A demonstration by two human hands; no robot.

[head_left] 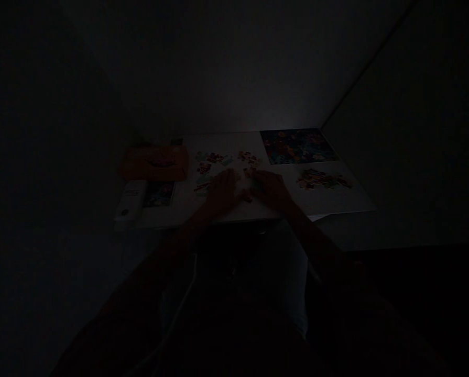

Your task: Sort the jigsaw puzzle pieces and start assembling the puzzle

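Note:
The picture is very dark. My left hand (223,191) lies on the white table with its fingers stretched forward, beside partly joined jigsaw pieces (203,168) to its left. My right hand (272,189) is a short way to the right, its fingertips closed on a jigsaw piece (250,172). Between the two thumbs, close to the table's front, is another small dark piece (248,197). Further back lies a joined cluster of pieces (249,157). Exact finger contact is hard to make out in this light.
An orange box (153,163) stands at the left, with a white box (131,200) and a small picture card (159,194) before it. A colourful picture sheet (298,146) lies at the back right. Nearer is a heap of loose jigsaw pieces (323,179). A wall rises behind the table (234,212).

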